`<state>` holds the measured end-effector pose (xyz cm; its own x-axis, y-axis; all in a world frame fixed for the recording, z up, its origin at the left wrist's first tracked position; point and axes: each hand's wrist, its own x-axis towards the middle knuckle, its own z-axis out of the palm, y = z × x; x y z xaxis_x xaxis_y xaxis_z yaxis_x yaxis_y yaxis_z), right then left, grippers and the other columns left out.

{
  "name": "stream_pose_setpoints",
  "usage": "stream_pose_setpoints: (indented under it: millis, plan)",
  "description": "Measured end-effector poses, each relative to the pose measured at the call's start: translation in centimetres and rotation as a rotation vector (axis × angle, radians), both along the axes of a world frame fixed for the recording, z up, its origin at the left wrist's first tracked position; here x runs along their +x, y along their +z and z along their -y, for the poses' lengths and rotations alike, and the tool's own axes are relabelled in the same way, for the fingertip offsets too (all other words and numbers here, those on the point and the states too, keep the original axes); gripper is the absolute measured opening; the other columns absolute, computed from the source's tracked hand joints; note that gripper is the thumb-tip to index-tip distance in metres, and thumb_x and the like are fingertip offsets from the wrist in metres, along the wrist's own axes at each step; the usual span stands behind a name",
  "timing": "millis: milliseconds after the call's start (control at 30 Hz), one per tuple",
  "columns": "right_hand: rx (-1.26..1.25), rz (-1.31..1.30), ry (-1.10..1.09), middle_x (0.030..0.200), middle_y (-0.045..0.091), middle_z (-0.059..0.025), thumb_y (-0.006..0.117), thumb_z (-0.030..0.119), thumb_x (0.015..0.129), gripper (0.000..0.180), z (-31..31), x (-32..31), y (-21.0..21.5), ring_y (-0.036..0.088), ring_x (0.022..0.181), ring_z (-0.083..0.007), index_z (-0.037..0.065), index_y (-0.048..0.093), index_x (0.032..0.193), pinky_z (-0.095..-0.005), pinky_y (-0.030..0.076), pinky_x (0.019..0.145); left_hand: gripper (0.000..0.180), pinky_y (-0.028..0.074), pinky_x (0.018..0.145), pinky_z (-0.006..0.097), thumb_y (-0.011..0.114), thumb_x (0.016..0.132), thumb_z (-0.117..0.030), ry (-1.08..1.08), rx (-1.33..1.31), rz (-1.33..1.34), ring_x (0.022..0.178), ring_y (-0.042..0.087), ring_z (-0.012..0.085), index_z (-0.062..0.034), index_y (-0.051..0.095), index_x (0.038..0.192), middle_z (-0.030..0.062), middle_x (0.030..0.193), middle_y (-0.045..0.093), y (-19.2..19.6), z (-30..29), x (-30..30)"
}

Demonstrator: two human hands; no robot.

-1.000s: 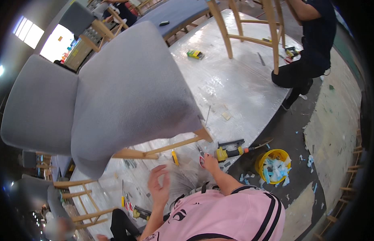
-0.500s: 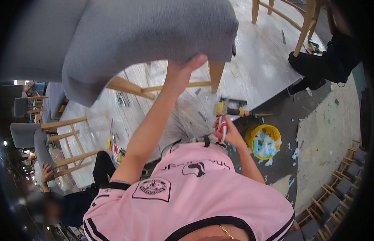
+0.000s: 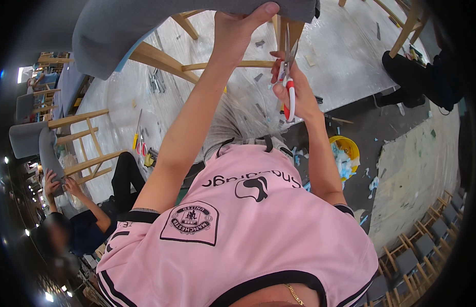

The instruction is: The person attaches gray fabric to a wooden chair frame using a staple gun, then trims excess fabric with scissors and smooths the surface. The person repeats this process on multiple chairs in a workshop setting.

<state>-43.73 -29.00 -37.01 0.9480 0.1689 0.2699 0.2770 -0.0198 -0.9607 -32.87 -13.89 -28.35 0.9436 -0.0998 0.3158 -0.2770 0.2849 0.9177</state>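
Note:
A grey upholstered chair (image 3: 140, 28) with pale wooden legs is at the top of the view, its fabric edge hanging toward me. My left hand (image 3: 235, 38) is closed on that lower edge, thumb over the fabric and fingers hidden underneath. In my right hand (image 3: 302, 94) is a pair of scissors with red and white handles (image 3: 290, 97). Their blades point up, slightly parted, close to a wooden chair leg (image 3: 293, 28). Whether the blades touch the leg or fabric, I cannot tell.
Plastic sheeting (image 3: 340, 66) covers the worktop, with scraps and another pair of scissors (image 3: 141, 147) on it. A yellow bucket (image 3: 354, 151) holds blue and white scraps. Co-workers are at left (image 3: 94, 225) and right (image 3: 422, 77). Chairs (image 3: 407, 260) line the lower right.
My right hand has raised the scissors from near my waist toward the chair, and their blades now show. The chair and my left hand sit higher in view. The left co-worker now has both hands on a chair.

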Motion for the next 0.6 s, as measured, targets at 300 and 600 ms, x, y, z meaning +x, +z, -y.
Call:
stream_pose_setpoints:
  millis: [300,600]
  plan:
    - [-0.039,0.097,-0.067,0.084,0.055,-0.0052,0.075,0.059,0.088,0.073,0.5,2.9,2.7,0.054,0.079,-0.0170,0.003,0.062,0.133,-0.0316,0.047,0.071,0.039,0.048,0.099,0.031,0.082,0.090,-0.013,0.095,0.053,-0.008,0.111,0.062,0.0156,0.0021,0.067,0.122,0.0060,0.121,0.069,0.5,0.3,-0.8]
    - [0.070,0.297,-0.126,0.071,0.055,-0.0003,0.082,0.050,0.087,0.063,-0.2,4.6,1.6,0.053,0.066,-0.0117,0.000,0.069,0.123,-0.0285,0.045,0.063,0.045,0.042,0.109,0.036,0.087,0.086,-0.022,0.010,-0.007,-0.023,0.114,0.062,0.0175,-0.0032,0.068,0.122,0.0058,0.120,0.070,-1.5,-0.3,-0.5]
